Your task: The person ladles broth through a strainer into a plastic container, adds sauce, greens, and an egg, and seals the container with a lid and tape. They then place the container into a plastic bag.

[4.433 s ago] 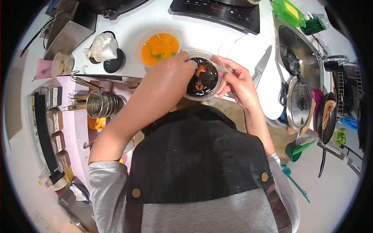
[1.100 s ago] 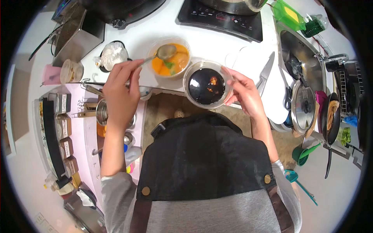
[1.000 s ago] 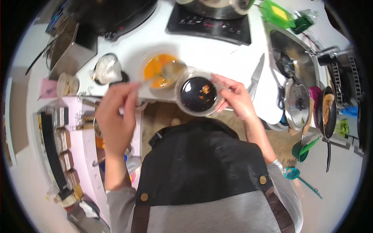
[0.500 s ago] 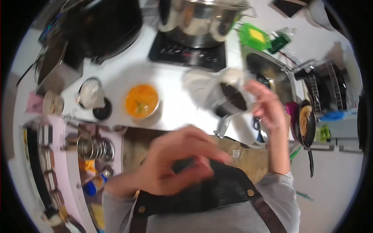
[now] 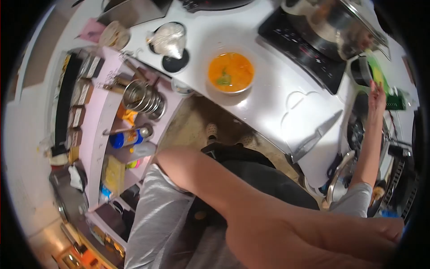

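Note:
My left hand (image 5: 309,237) looms large in the foreground, back upward, stretched across my apron toward the lower right. Its fingers are smeared and lost at the dark image edge. Over at the upper right, my right hand (image 5: 377,96) has its fingers at the rim of a dark tub (image 5: 361,71) with a translucent edge, beside the stove. A knife (image 5: 318,136) lies on the white counter (image 5: 268,105), with wet ring marks near it. Farther left stands a clear bowl of orange soup (image 5: 230,72) with a green leaf in it.
A steel pot (image 5: 338,27) sits on the black induction cooktop (image 5: 300,49). Behind my right hand are a green box (image 5: 380,76) and a sink. A bag of white powder (image 5: 169,40) stands by a black lid (image 5: 175,62). Metal ladles (image 5: 143,98) hang over the pink shelf at left.
My right hand has carried the dark tub off the counter toward the upper right, baring the knife. My left hand has swung right and closer to the camera. The view has turned.

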Demonstrator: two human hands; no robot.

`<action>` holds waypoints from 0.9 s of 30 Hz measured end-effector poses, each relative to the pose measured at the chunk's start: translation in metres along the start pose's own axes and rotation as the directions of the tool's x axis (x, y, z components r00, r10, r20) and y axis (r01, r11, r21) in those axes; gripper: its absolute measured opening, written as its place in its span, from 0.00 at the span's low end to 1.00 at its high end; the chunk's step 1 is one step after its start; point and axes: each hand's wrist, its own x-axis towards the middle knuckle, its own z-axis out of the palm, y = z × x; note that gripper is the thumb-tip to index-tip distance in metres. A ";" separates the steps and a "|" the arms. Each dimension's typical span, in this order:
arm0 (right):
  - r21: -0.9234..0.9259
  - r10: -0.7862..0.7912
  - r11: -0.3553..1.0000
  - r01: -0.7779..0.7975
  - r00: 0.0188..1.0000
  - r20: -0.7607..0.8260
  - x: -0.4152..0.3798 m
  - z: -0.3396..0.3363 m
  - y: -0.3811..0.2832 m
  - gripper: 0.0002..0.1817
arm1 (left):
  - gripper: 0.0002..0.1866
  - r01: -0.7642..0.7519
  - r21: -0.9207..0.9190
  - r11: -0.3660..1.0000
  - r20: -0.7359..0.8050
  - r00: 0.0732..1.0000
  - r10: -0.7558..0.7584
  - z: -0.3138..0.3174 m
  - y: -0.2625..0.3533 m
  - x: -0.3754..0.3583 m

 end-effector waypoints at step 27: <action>-0.982 -0.097 0.163 -0.094 0.989 -0.111 -0.068 0.020 0.047 0.22 | 0.19 0.425 0.369 0.826 -0.721 0.692 -0.034 -0.084 0.078 -0.124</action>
